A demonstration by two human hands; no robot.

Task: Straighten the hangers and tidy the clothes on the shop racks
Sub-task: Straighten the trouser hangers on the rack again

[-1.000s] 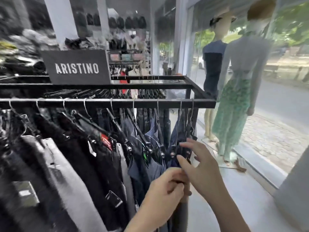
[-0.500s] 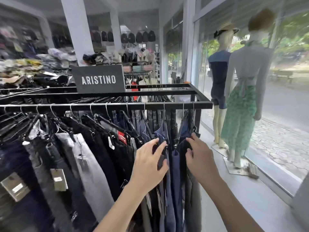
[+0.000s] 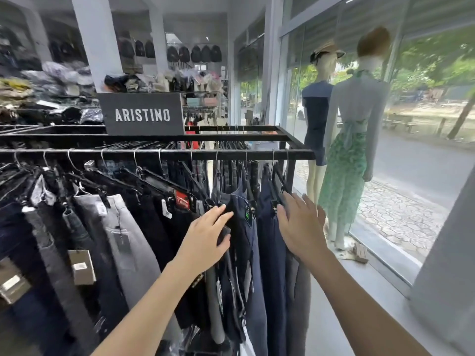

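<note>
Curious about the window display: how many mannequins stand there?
2. The mannequin in the hat stands past the rack; the mannequin in the green skirt stands just right of it, nearer the camera. Others may be hidden outside the view.

We count two hands: a left hand (image 3: 205,237) and a right hand (image 3: 299,227). Two mannequins stand at the window, a navy-dressed mannequin (image 3: 317,111) and a green-skirted mannequin (image 3: 347,170). There is one ARISTINO sign (image 3: 142,114), one red label (image 3: 182,200), and two brown cardboard tags (image 3: 81,267) (image 3: 12,283). We see two white pillars (image 3: 95,47) (image 3: 158,42) and five dark backpacks (image 3: 195,53) in one row. On the front rail (image 3: 231,154) we make out at least ten hanger hooks (image 3: 71,161). The trousers overlap too much to count.
</note>
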